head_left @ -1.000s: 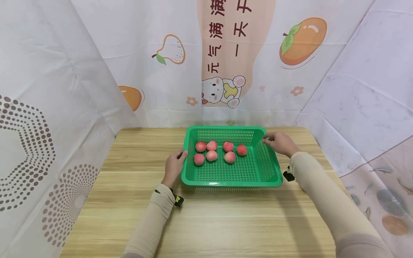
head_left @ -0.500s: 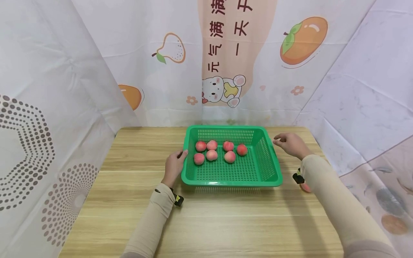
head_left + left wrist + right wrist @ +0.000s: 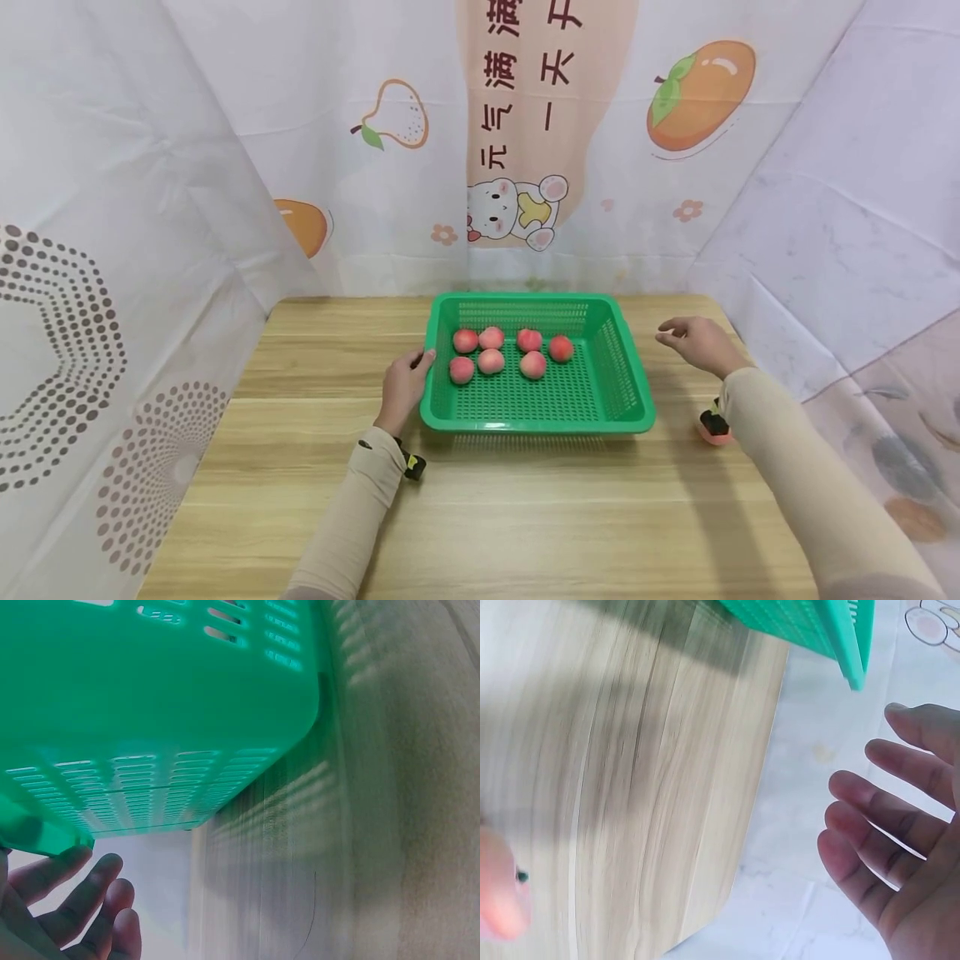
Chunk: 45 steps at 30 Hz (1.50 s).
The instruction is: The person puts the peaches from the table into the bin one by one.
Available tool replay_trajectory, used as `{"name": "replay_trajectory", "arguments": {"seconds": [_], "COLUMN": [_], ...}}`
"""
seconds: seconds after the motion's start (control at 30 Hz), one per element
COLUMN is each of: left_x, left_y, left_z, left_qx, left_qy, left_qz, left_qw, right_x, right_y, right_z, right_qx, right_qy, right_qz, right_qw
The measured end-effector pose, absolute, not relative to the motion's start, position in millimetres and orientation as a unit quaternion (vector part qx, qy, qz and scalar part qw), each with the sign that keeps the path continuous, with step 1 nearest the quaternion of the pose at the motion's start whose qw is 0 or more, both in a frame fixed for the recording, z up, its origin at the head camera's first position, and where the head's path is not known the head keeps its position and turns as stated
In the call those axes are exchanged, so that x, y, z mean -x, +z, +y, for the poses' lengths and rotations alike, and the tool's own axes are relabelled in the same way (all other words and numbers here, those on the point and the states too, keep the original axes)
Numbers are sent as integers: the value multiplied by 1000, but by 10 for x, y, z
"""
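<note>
A green plastic basket (image 3: pixel 510 429) sits on the wooden table, with several pink-red peaches (image 3: pixel 533 365) on its slotted floor. My left hand (image 3: pixel 403 390) holds the basket's left rim, thumb on the edge; in the left wrist view the fingers (image 3: pixel 79 907) reach under the rim, while the thumb is hidden. To the right of the basket, apart from it, my right hand (image 3: pixel 701 343) hovers above the table with nothing in it. Its fingers (image 3: pixel 885 795) look relaxed in the right wrist view. Another peach (image 3: pixel 714 437) lies on the table under my right wrist, partly covered by the wrist camera.
The wooden table (image 3: pixel 480 525) extends in front of the basket and to both sides. A white curtain with fruit prints (image 3: pixel 375 208) hangs behind its back edge, and patterned cloths hang at left and right.
My right hand has moved right, away from above the basket's right rim, to beside it. The peach under the right wrist has come into sight. My left hand stays at the rim.
</note>
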State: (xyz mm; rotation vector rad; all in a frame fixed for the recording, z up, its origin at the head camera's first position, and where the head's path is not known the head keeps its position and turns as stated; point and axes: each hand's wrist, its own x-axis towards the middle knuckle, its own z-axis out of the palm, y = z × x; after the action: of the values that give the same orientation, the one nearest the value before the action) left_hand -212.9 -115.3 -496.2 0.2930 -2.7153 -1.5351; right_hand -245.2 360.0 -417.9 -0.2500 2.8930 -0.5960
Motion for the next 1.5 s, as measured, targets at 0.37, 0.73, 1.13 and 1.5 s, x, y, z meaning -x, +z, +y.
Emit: {"name": "replay_trajectory", "arguments": {"seconds": [0.37,0.73,1.13,1.5], "left_x": [2175,2181,2188,2185], "left_y": [-4969,-4949,-4938,-4929], "left_z": [-1163,-1165,-1155,-1137], "left_qx": [-86,-80,-82,-87], "left_qy": [-486,-483,-487,-486], "left_qz": [-870,-872,-869,-869], "left_qw": [6,7,8,7], "right_x": [2352,2267,2219,2122], "right_y": [-4191,-4322,-4290,-4268], "right_z": [3812,4036,4196,4286], "right_qx": [74,73,79,46], "right_qy": [-185,-166,-120,-145], "right_qz": [974,974,975,952], "right_qw": [111,136,167,267]}}
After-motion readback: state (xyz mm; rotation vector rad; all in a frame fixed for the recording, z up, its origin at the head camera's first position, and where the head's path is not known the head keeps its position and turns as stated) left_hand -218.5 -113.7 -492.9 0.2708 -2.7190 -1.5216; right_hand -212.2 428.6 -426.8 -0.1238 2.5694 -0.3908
